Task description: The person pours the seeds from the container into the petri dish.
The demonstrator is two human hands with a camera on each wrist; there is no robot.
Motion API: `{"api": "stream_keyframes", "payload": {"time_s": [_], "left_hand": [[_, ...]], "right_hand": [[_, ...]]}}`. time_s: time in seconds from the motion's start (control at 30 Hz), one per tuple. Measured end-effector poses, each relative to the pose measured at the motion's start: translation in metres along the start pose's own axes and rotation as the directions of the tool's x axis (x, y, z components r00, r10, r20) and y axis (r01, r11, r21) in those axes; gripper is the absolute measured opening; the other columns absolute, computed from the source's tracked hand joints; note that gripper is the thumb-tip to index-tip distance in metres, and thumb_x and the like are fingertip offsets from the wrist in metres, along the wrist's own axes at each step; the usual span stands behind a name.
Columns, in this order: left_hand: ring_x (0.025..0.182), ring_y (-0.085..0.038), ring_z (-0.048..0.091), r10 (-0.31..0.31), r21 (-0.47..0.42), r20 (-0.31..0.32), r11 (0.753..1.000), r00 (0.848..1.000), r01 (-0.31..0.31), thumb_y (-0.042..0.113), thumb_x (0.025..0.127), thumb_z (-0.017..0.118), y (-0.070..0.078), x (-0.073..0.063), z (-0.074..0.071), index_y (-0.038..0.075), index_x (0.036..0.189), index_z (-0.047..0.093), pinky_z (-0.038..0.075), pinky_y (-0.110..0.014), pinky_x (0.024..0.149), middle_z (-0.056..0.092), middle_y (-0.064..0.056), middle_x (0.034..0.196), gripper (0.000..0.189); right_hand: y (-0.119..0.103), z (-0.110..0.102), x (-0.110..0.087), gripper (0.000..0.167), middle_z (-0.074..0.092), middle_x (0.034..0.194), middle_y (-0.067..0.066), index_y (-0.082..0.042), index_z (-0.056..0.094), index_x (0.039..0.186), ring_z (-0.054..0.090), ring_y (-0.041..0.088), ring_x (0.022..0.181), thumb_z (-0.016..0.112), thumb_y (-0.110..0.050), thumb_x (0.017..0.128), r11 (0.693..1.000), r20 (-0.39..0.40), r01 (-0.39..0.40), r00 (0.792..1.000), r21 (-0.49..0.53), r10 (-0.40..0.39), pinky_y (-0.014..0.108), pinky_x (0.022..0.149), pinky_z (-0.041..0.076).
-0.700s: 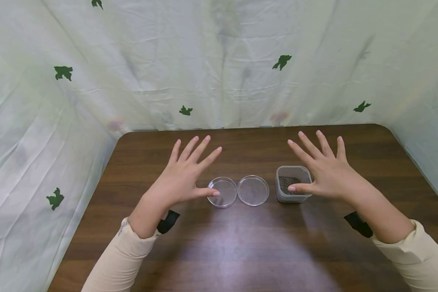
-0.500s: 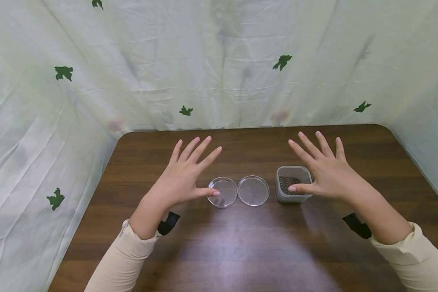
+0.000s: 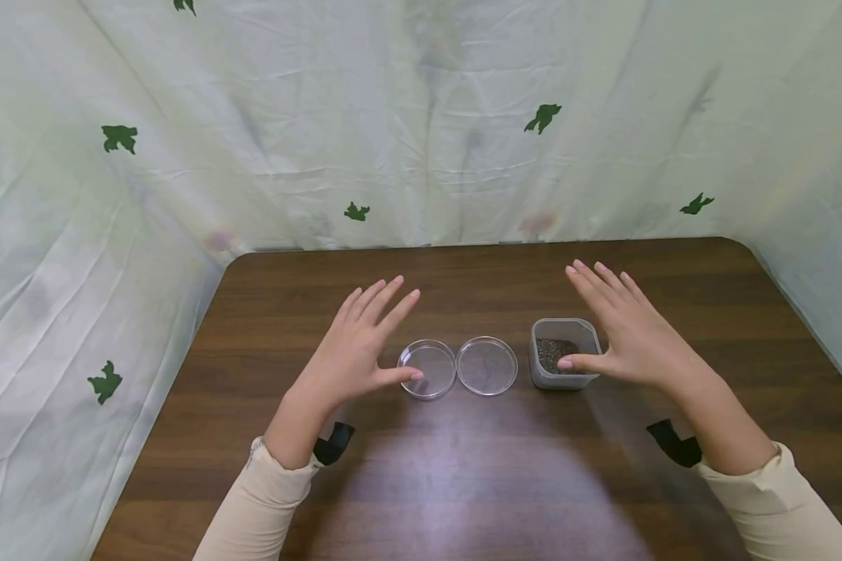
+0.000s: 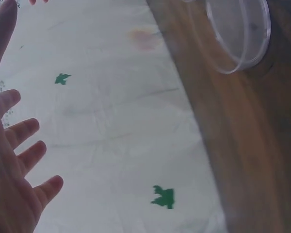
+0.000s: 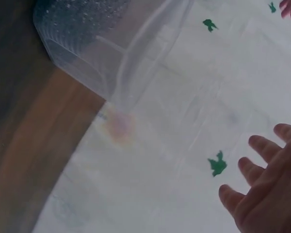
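Two round clear petri dish halves [image 3: 486, 366] lie side by side mid-table, their rims meeting. My left hand [image 3: 351, 351] hovers at the left one [image 3: 431, 360], fingers extended, its thumb overlapping that dish in the head view. To their right stands a square translucent plastic tub [image 3: 546, 382] with dark, grainy material [image 3: 551, 352] inside. Over the tub's right side is my right hand [image 3: 635, 335], fingers extended and thumb across the opening in the head view. Neither hand holds anything. The left wrist view catches a clear dish [image 4: 242, 34]; the right wrist view has the tub [image 5: 82, 63] close up.
A brown wood-grain table [image 3: 463, 483] carries everything. Behind and beside it hangs pale cloth [image 3: 435, 156] with green leaf-like shapes [image 3: 543, 118]. Each forearm wears a cream sleeve [image 3: 267, 499], with a black piece [image 3: 333, 444] at the wrist.
Both hands have drawn their fingers closer together, and the left fingertips sit slightly lower. The wrists have shifted a little inward. Dishes and tub have stayed put.
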State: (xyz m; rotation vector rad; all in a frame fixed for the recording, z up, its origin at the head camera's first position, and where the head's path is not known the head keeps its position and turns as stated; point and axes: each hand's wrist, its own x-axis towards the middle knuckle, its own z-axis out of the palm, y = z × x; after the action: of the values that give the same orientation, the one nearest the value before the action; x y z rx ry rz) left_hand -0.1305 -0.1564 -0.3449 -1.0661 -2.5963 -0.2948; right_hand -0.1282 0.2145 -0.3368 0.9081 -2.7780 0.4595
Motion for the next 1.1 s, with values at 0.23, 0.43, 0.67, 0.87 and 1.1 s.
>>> {"api": "stream_keyframes", "payload": {"time_s": [0.23,0.43,0.67,0.87,1.1], "left_hand": [[0.128,-0.033,0.024,-0.022,-0.068,-0.043,0.997,0.999,0.019,0.062,0.068,0.063,0.000,-0.008,0.016,0.014,0.143,0.023,0.018,-0.047,0.104,0.024,-0.013,0.143,0.098],[0.127,-0.033,0.026,-0.062,-0.123,-0.069,0.991,0.996,0.053,0.057,0.068,0.068,0.002,-0.015,0.029,0.010,0.142,0.023,0.022,-0.048,0.102,0.026,-0.012,0.143,0.099],[0.129,-0.028,0.024,-0.134,-0.191,-0.053,0.974,0.990,0.122,0.055,0.065,0.071,0.006,-0.023,0.046,0.002,0.142,0.018,0.020,-0.042,0.104,0.025,-0.012,0.144,0.107],[0.132,-0.022,0.018,-0.226,-0.252,0.016,0.942,0.974,0.223,0.059,0.065,0.069,0.009,-0.030,0.059,0.001,0.142,0.014,0.019,-0.036,0.105,0.021,-0.012,0.145,0.111],[0.132,-0.023,0.018,-0.294,-0.319,0.060,0.900,0.954,0.298,0.058,0.064,0.070,0.013,-0.036,0.069,0.001,0.142,0.014,0.023,-0.039,0.103,0.022,-0.012,0.145,0.111]], "right_hand": [[0.008,0.011,-0.006,0.110,0.022,0.145,0.014,-0.008,0.016,0.144,0.018,0.033,0.131,0.078,-0.046,0.062,0.996,-0.065,-0.001,0.998,0.094,0.008,0.043,0.106,0.009],[0.013,0.023,-0.011,0.111,0.024,0.143,0.018,-0.008,0.014,0.144,0.021,0.035,0.130,0.082,-0.036,0.060,0.980,-0.083,-0.028,0.996,0.196,0.045,0.040,0.107,0.009],[0.017,0.036,-0.018,0.113,0.019,0.146,0.012,-0.019,0.010,0.145,0.017,0.034,0.131,0.083,-0.033,0.060,0.924,-0.021,-0.157,0.984,0.348,0.175,0.050,0.103,0.015],[0.018,0.047,-0.024,0.113,0.018,0.147,0.009,-0.024,0.010,0.145,0.021,0.035,0.129,0.083,-0.033,0.060,0.884,0.010,-0.241,0.966,0.400,0.259,0.058,0.094,0.025],[0.023,0.060,-0.030,0.114,0.021,0.146,0.011,-0.023,0.013,0.145,0.023,0.038,0.127,0.085,-0.031,0.057,0.857,0.000,-0.276,0.952,0.435,0.307,0.059,0.093,0.026]]}}
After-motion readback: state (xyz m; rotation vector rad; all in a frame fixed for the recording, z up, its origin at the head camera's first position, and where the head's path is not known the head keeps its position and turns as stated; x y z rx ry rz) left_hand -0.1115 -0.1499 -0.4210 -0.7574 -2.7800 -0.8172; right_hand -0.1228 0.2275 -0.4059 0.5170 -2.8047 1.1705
